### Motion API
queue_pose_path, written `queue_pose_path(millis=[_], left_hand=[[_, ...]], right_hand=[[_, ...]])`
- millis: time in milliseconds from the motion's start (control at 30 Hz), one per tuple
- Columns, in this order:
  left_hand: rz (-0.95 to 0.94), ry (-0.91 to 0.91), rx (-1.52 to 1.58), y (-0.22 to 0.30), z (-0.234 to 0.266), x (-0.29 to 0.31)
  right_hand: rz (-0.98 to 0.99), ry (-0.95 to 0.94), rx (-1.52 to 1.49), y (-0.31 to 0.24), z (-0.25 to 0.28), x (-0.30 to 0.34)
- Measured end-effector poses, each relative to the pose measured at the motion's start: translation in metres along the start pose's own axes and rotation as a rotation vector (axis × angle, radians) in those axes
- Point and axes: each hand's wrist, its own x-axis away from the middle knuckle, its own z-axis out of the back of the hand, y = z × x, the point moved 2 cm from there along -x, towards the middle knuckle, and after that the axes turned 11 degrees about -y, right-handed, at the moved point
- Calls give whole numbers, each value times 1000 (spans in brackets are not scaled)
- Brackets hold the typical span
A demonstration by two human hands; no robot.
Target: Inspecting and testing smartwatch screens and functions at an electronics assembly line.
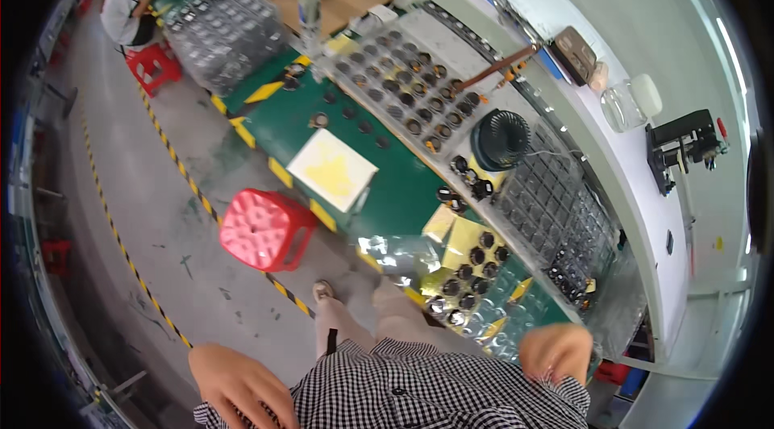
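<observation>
A black-and-white checked garment (395,389) spreads across the lower edge. At its left side hangs my left hand (242,385), fingers stretched downward and a little apart, with nothing visible in them. My right hand (556,351) is bent closed at the garment's right edge, its fingertips pinching the checked cloth; it is somewhat blurred. Just beyond the right hand, clear plastic trays (504,320) lie on the green bench (395,195). Small round black parts (466,272) stand in rows on yellow sheets there.
A red stool (266,227) stands on the floor left of the bench. Further along are a white pad (332,169), a long tray of round parts (403,82), a black round fan (501,139) and stacked clear trays (226,38). Another person (129,6) sits at the far left.
</observation>
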Motion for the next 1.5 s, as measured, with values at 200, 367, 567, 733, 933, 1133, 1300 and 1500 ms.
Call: queue_pose_path(millis=[200, 367, 567, 733, 933, 1133, 1300, 1500], left_hand=[[31, -135, -334, 90, -112, -5], [47, -92, -524, 133, -179, 18], [-194, 85, -941, 201, -207, 22], [-131, -71, -936, 210, -172, 8], [89, -32, -696, 199, -81, 17], [480, 776, -647, 133, 26, 42], [830, 965, -528, 68, 110, 14], [1171, 748, -741, 20, 152, 33]], right_hand=[[56, -410, 305, -57, -98, -124], [-3, -628, 518, -85, -132, -166], [198, -618, 788, -152, -168, -207], [210, -669, 917, -156, -162, -226], [179, -356, 819, -131, -104, -150], [630, 809, 69, 45, 61, -80], [-389, 1282, 866, 239, 150, -100], [-772, 1236, 1240, 318, 132, -108]])
